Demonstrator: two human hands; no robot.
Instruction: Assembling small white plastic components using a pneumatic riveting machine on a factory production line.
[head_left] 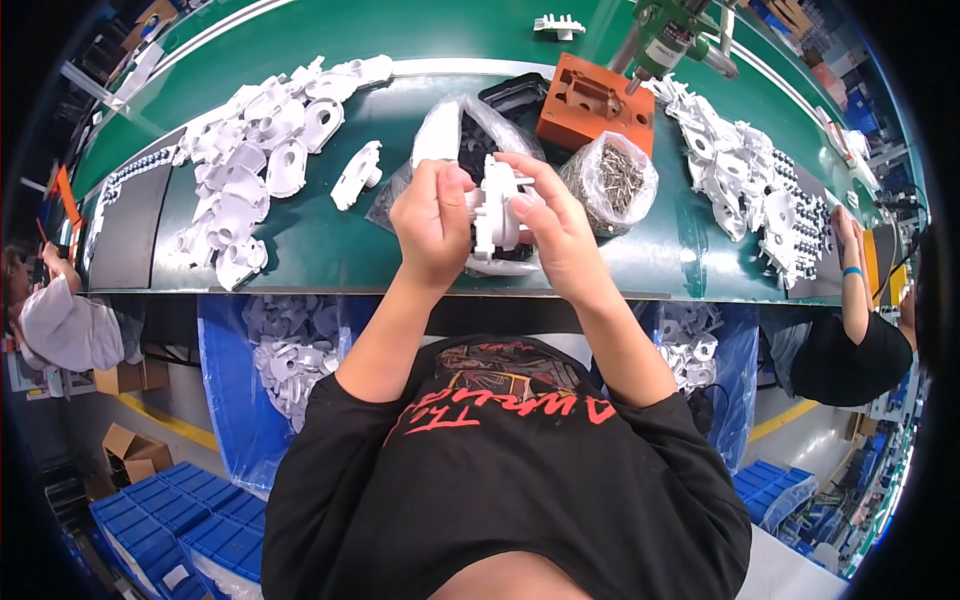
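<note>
A white plastic housing part (499, 208) with pegs and a rounded body is held up over the near side of the green bench. My right hand (562, 222) grips it from the right, thumb and fingers closed on its edge. My left hand (434, 218) is curled closed against its left side, thumb uppermost; what lies within those fingers is hidden. Behind my hands sits a clear plastic bag (425, 140) with dark contents, partly covered. An open bag of metal screws (612, 185) stands just right of my right hand.
White parts lie heaped left (240, 190) and right (725, 165); one separate part (358, 176) lies between. An orange fixture block (600, 105) sits beneath a green machine head (668, 45). Blue-lined bins (235, 390) hang below the bench. Co-workers (850, 340) work at both sides.
</note>
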